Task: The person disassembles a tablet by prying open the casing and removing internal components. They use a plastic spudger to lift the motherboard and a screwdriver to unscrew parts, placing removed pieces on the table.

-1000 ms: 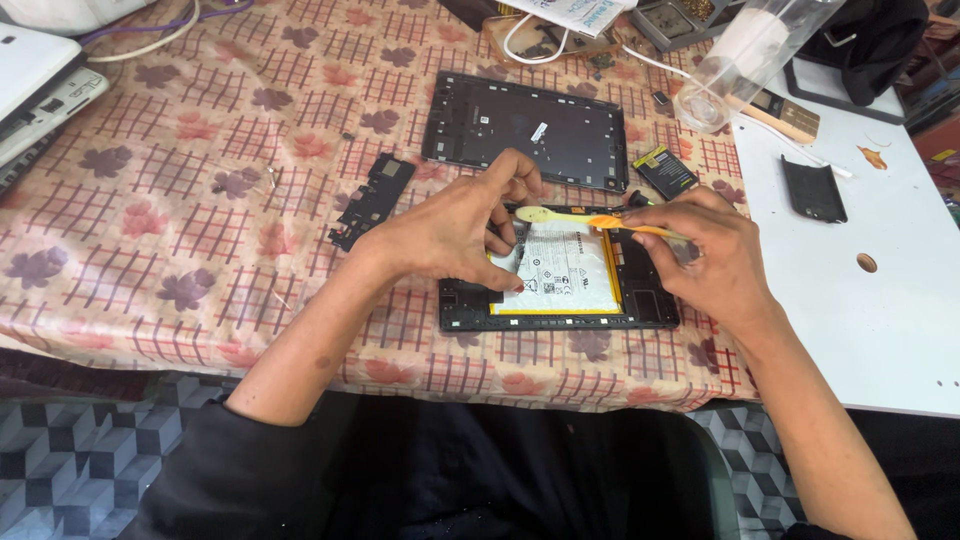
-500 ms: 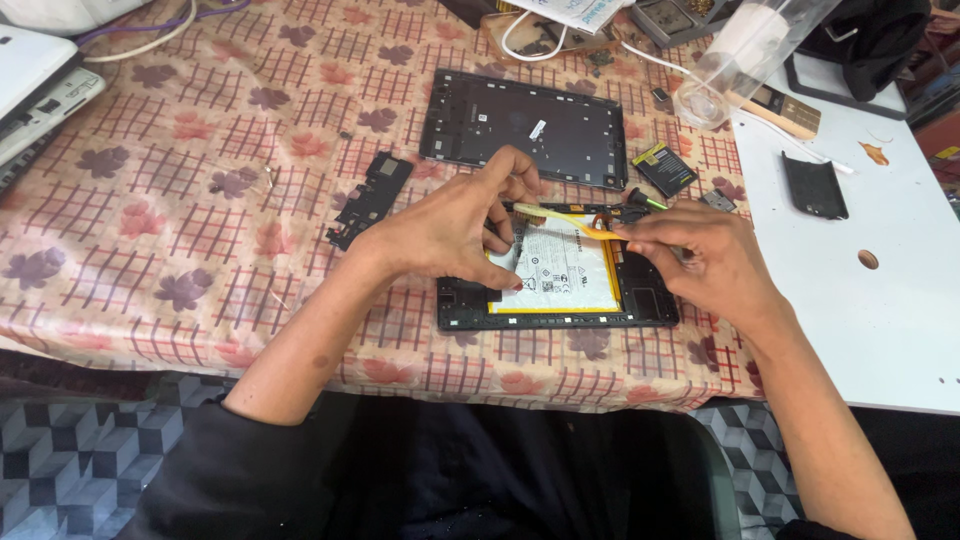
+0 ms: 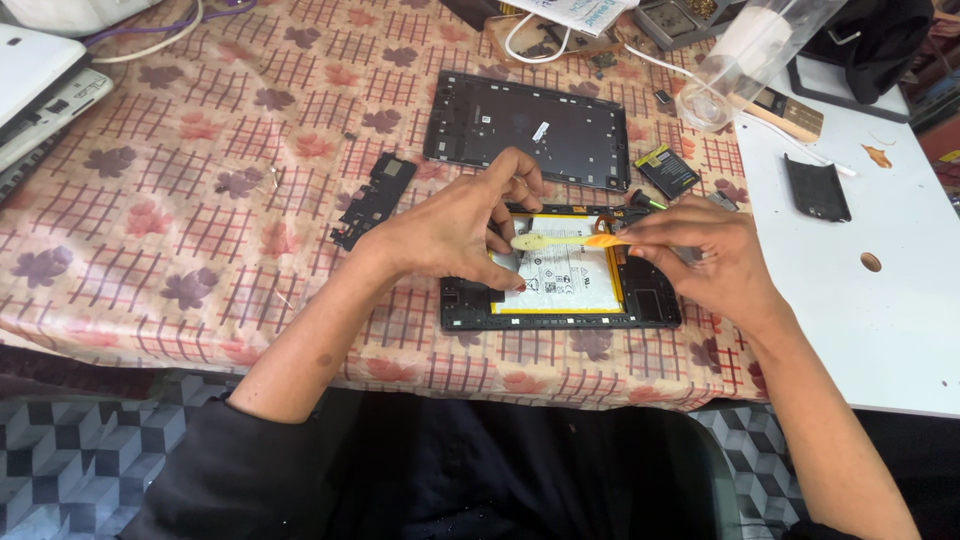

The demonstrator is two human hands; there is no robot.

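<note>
1. The left hand (image 3: 450,235) is resting on the opened tablet (image 3: 560,272), its fingers (image 3: 505,275) curled down and pressing on the left part of the white battery (image 3: 565,278); they are closing on nothing, only bearing on it.
2. The right hand (image 3: 715,260) is pinching the orange end of a flat yellow pry tool (image 3: 565,241), its fingers closed on the handle.
3. The tool is lying level across the upper part of the battery, its pale tip reaching the fingers of the left hand.
4. The tablet is sitting on the flowered, checked cloth of the worktop (image 3: 200,220), directly under both hands.
5. Just beyond the fingers of the left hand, the detached dark back cover (image 3: 525,130) is lying flat.
6. To the left of that hand, a small black frame part (image 3: 372,198) is lying on the cloth.
7. Beyond the right hand, a small black component (image 3: 668,170) is lying near the cover's corner.
8. Further right, a black oblong piece (image 3: 817,188) is lying on a white board (image 3: 880,300).
</note>
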